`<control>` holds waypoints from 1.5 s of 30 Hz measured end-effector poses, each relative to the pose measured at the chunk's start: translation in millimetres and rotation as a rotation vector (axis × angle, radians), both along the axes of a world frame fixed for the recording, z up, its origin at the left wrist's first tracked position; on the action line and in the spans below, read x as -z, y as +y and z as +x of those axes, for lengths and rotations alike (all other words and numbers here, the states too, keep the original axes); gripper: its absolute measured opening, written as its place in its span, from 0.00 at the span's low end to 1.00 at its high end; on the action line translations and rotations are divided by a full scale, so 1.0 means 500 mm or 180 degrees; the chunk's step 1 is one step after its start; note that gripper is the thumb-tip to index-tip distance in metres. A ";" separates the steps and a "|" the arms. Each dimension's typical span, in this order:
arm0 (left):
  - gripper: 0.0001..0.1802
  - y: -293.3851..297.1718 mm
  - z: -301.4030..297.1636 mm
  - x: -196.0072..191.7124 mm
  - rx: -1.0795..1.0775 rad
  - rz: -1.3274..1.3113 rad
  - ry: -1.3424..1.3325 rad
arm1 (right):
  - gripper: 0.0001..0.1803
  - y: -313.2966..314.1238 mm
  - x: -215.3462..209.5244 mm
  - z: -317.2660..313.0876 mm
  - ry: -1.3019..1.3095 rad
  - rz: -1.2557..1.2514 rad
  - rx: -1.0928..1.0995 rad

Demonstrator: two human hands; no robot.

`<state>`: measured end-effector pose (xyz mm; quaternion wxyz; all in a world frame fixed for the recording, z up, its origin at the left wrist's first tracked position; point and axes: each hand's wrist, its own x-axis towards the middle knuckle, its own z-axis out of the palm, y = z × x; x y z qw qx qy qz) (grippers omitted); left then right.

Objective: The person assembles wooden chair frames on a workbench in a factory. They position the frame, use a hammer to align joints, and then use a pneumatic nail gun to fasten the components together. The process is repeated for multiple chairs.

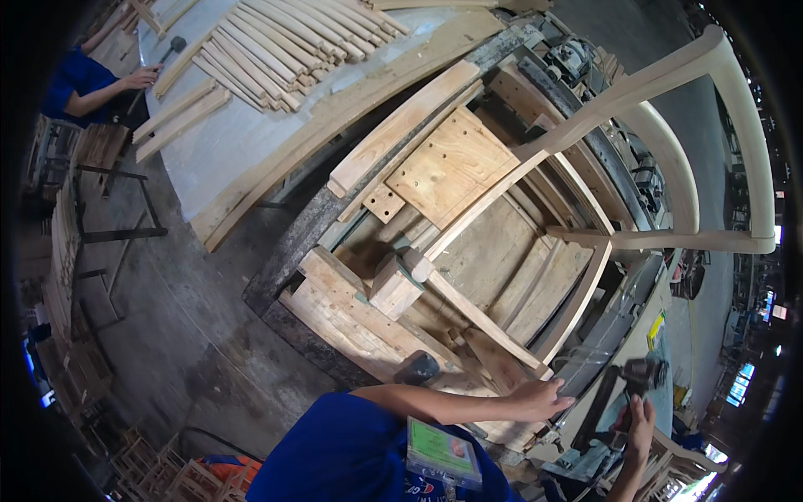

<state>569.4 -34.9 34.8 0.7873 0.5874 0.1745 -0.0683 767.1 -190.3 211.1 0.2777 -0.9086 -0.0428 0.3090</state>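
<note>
A pale wooden chair frame point(493, 325) lies across the workbench, its curved back and arm parts point(673, 159) rising at the far right. My left hand point(539, 401) is closed at the near corner of this frame, its fingers bent and partly hidden. Farther right, my right hand point(641, 425) is wrapped round a dark handheld power tool point(644, 373), held apart from the frame. The tool is blurred and its exact kind is unclear. Just left of my left hand, a black mallet head point(416, 368) sits on the bench edge.
The dark-edged workbench point(280, 259) carries wooden blocks point(396, 287) and a drilled plywood board point(453, 166). A table point(194, 171) at the far left holds many wooden sticks point(288, 46). Beside it, a co-worker's hand point(140, 78) is near another mallet point(177, 44). Metal stands point(125, 234) line the left.
</note>
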 end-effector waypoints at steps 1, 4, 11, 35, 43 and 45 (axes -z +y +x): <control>0.34 -0.006 0.003 -0.006 0.0029 -0.0283 0.0068 | 0.19 0.043 -0.018 -0.016 0.0245 -0.0128 -0.0165; 0.40 -0.004 0.009 -0.027 0.0071 -0.1185 0.0200 | 0.20 0.203 0.002 -0.080 0.0506 -0.0226 -0.0147; 0.21 -0.022 0.026 0.017 -0.1178 -0.3294 0.0673 | 0.19 0.392 0.110 -0.050 0.2378 -0.0415 -0.0522; 0.30 -0.055 0.110 0.113 -0.1125 -0.5353 0.0113 | 0.24 0.417 0.418 0.045 0.2892 -0.2124 -0.0811; 0.30 -0.056 0.107 0.096 -0.1082 -0.4937 0.0505 | 0.26 0.434 0.364 0.024 0.2754 -0.1920 -0.0916; 0.30 -0.053 0.109 0.099 -0.1069 -0.4870 0.0432 | 0.26 0.435 0.360 0.022 0.2706 -0.1874 -0.0714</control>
